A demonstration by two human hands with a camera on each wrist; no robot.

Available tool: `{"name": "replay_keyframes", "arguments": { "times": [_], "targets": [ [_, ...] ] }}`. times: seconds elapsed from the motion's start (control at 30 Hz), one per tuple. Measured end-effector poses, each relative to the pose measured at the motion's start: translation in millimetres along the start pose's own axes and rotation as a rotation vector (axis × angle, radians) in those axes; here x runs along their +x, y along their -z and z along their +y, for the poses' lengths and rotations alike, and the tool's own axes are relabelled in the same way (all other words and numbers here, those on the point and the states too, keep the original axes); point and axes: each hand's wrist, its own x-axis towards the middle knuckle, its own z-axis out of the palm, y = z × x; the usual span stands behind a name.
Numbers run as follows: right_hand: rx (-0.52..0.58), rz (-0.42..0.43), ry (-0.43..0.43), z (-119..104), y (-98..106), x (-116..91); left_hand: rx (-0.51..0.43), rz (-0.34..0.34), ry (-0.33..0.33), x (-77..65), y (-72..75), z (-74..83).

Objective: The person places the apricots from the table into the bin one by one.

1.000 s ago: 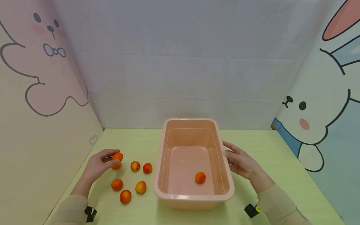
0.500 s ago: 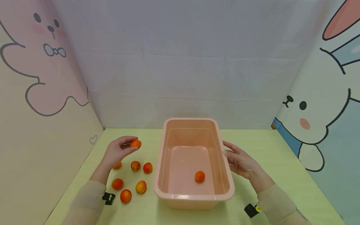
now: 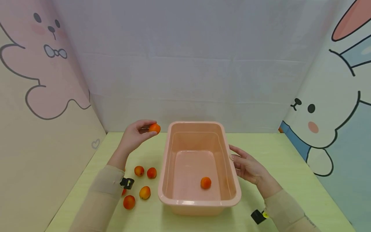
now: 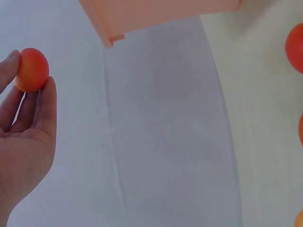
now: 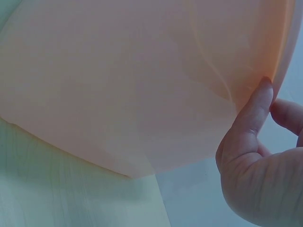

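In the head view my left hand (image 3: 134, 137) is raised near the back edge of the table, left of a pink plastic tub (image 3: 200, 203). It pinches an orange-red apricot (image 4: 32, 70) between thumb and fingertips, clear of the table. One apricot (image 3: 205, 182) lies on the tub's floor. At the tub's right rim, my right hand (image 3: 246, 166) holds on, its thumb (image 5: 259, 101) against the rim and the other fingers partly hidden. Several apricots, among them a yellowish one (image 3: 145, 192), lie on the table left of the tub; the left sleeve hides part of the group.
The pale green table (image 3: 261, 145) ends at a white back wall (image 3: 185, 74). Side panels with cartoon animals stand at left and right. Each wrist wears a small black device, the left one (image 3: 127, 183) hanging above the loose apricots.
My left hand has lifted an apricot from the left group and carried it up and to the right, toward the tub's far left corner. The right hand and the tub stay put.
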Motion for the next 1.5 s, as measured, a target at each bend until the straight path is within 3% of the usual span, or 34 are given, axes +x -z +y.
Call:
{"name": "replay_keyframes", "arguments": {
  "times": [0.37,0.6,0.87,1.1,1.5],
  "targets": [
    [0.009,-0.021,0.009,1.3,1.0,-1.7,0.008,-0.089,-0.050,44.6,-15.3,56.4],
    [0.007,-0.008,0.006,0.0,-0.9,-0.2,0.002,-0.173,-0.064,64.9,-38.4,75.5],
    [0.009,-0.011,0.004,0.1,-0.1,0.6,-0.065,-0.203,-0.075,78.4,-69.7,86.5],
    [0.020,-0.015,0.009,0.2,2.2,-0.9,-0.040,-0.250,-0.066,87.5,-102.6,93.2],
    [0.011,0.012,-0.010,-0.8,0.2,-1.3,-0.018,-0.330,-0.015,91.0,-148.7,78.7]
  ]
}}
